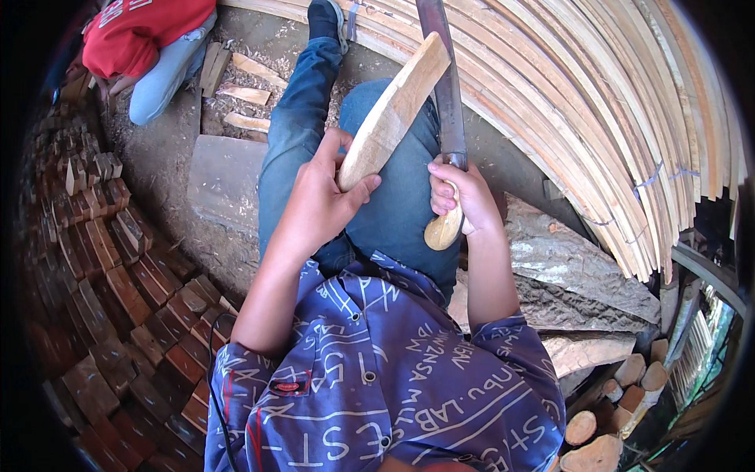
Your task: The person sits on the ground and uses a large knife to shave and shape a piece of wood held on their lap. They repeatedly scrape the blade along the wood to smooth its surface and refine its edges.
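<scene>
A pale, flat wooden piece [385,118] with a rounded lower end slants up and to the right over my legs. My left hand [330,185] grips its lower end, thumb on one side and fingers on the other. In my right hand [464,195] is the curved wooden handle of a machete [451,110], my fingers wrapped round it. The long dark blade points away from me, its tip cut off by the top of the view. The wooden piece's upper end overlaps the blade; whether they touch, I cannot tell.
Stacked reddish wood blocks [118,275] fill the left side. Long pale strips [582,102] lie bundled at the far right. Bark-covered slabs [582,267] and cut log ends [580,427] are at the near right. A person in a red top [145,35] crouches at the far left, near wood offcuts [245,94].
</scene>
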A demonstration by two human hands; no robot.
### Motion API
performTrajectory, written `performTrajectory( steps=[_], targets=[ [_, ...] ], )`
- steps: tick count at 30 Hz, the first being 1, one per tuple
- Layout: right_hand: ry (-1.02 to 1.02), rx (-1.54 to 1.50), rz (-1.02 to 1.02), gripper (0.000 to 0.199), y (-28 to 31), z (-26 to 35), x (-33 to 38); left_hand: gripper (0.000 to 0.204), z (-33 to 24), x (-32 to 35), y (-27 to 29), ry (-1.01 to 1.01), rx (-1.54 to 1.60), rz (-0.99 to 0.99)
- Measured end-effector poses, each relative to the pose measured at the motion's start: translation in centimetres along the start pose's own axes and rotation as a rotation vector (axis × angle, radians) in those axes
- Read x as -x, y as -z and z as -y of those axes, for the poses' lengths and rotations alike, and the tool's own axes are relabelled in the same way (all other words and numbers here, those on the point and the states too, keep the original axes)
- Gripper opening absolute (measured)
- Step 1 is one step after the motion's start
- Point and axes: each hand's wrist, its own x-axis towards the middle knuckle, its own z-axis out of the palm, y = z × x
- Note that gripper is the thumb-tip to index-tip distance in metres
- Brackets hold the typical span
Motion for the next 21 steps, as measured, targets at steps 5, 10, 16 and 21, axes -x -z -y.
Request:
performTrajectory(
  steps=[5, 10, 16, 21],
  targets=[
    [-0.048, -0.066, 0.024, 0.015, 0.7, -0.4, -0.9, 0.035, 1.1, -0.1, -0.3, 0.028, 0.004, 0.001],
    [-0.057, -0.146, 0.034, 0.011, 1.5, -0.7, -1.3, 0.034, 2.1, -0.4, -0.3, 0.008, 0.088, 0.099],
    [-0.031, -0.231, 0.033, 0.010, 1.8, -1.4, -1.5, 0.026, 1.7, -0.7, 0.7, 0.280, 0.207, 0.244],
    [0.082, -0.155, -0.119, 0.014, 0.0, -1.3, -0.1, 0.020, 1.3, -0.9, 0.9, 0.395, 0.354, 0.328]
  ],
)
